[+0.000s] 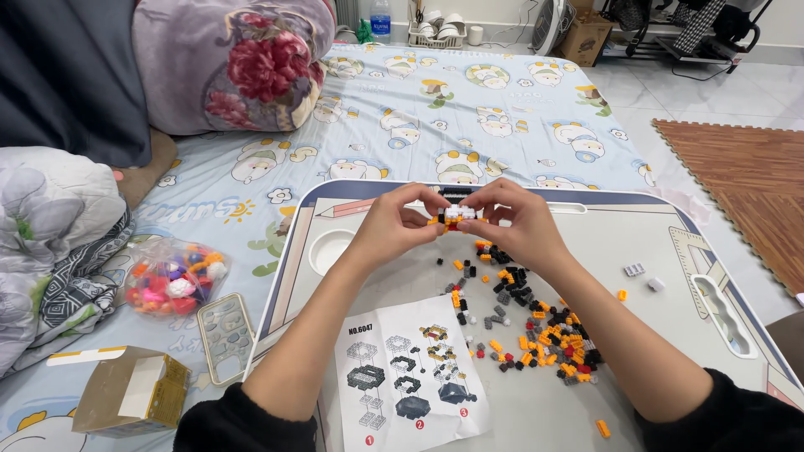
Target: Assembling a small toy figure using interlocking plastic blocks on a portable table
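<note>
Step in hand, judged: pressing a small piece onto the block model (456,215).

1. Left hand (394,228) and right hand (512,224) both grasp the model, fingertips pinched at opp. ends, held just above the far edge of the surface (620,226).
2. Keep one hand as a brace; press w/ the other thumb straight down so studs seat square, no twist.
3. Check vs. the instruction sheet (410,368), lying near the left forearm, before adding more.
4. Pick spares from the brick pile (536,326), under the right wrist.

Model appearance: tiny, mostly hidden by fingers; white centre, orange and black bits, a touch of red at the underside. Exact shape can't be told.

Nearby: bag of coloured pieces (172,280) and open cardboard box (134,389) on the bed sheet (469,117).
</note>
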